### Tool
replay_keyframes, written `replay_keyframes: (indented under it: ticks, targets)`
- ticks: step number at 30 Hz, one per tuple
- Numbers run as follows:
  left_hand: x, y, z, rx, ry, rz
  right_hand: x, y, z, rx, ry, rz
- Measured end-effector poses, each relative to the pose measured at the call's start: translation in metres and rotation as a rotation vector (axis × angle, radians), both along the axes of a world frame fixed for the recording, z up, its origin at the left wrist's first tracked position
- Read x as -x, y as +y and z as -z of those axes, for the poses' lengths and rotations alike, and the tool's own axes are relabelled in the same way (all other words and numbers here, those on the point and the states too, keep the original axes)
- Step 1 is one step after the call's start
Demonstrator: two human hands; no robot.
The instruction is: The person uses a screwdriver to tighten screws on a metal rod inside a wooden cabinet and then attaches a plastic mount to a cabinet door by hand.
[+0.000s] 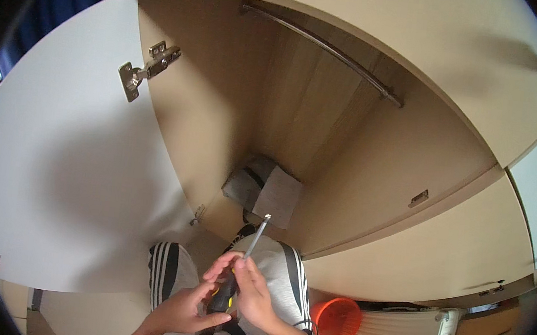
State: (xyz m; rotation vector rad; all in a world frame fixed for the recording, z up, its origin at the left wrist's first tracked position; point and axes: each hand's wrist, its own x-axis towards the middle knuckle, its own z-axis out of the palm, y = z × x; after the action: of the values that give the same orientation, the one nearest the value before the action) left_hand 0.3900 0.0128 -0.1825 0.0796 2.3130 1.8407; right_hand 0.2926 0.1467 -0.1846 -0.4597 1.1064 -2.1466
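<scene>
A screwdriver (222,295) with a black and yellow handle is held in front of my lap, its metal shaft pointing up and away. My left hand (180,314) curls around the handle from the left, the thumb near its lower end. From the other side, my right hand (255,295) closes on the handle's upper part, with fingertips near where the shaft begins. Beyond the tip, inside the open wardrobe, a grey bag (244,181) rests at the bottom with a pale sheet (278,197) against it.
At left the white wardrobe door (73,181) stands open on a metal hinge (149,69). A hanging rod (325,47) crosses the wardrobe's upper part. A small metal hinge plate (419,198) sits on the right inner wall. Beside my right leg stands an orange-red basket (337,321).
</scene>
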Motion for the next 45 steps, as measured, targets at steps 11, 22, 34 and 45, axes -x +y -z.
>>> replay_keyframes:
  ticks: [11,22,34,45]
  targets:
    - [-0.017,-0.08,0.098,0.202,-0.042,-0.172,0.198,-0.03,-0.049,0.023,0.083,0.763]
    - [-0.034,-0.104,0.176,-0.049,-0.132,-0.516,0.327,-0.046,-0.131,0.213,-0.062,1.034]
    - [-0.028,-0.1,0.153,-0.078,-0.102,-0.508,0.331,-0.014,-0.152,-0.114,0.07,1.275]
    - [-0.024,-0.098,0.163,-0.044,-0.056,-0.484,0.359,0.007,-0.161,-0.001,0.43,1.394]
